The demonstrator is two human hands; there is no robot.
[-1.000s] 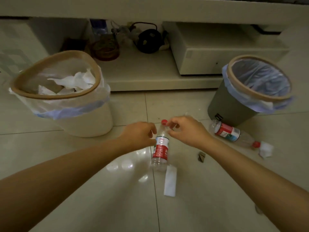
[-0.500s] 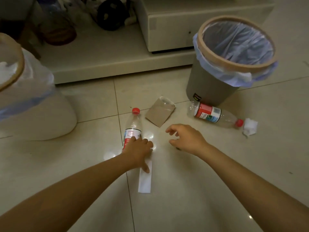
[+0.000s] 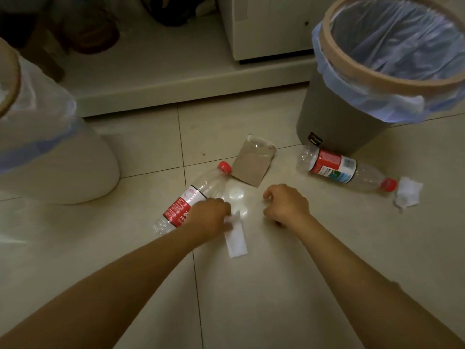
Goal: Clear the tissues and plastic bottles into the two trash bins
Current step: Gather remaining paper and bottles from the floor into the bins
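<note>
Two hands low over the tiled floor (image 3: pixel 251 298), nearest items first.

Item 1: left hand (image 3: pixel 208 217), its grip curled down onto the upper end of the folded tissue (image 3: pixel 236 240), a flat white strip lying on the floor; the fingers appear to pinch it, though the fingertips are hidden under the knuckles. Judged step: lifting this tissue. Best done by pinching the end and peeling it up, since a flat strip gives little edge to catch.

Item 2: right hand (image 3: pixel 285 205), loosely curled, holding nothing, hovering just right of the tissue.

Item 3: near bottle (image 3: pixel 191 200), clear, red label and cap, lying on its side, touching or just under the left hand. It could roll if nudged.

Item 4: brown card piece (image 3: pixel 253 165), flat, just beyond the bottle cap.

Item 5: far bottle (image 3: pixel 344 170), lying by the foot of the grey bin, with a crumpled tissue (image 3: pixel 409 193) at its cap.

Item 6: grey bin (image 3: pixel 334 117), lined, mouth open, far right; reachable over open floor.

Item 7: pale bin (image 3: pixel 63 167), lined, far left, mouth mostly out of frame. Open floor lies between the two bins.
</note>
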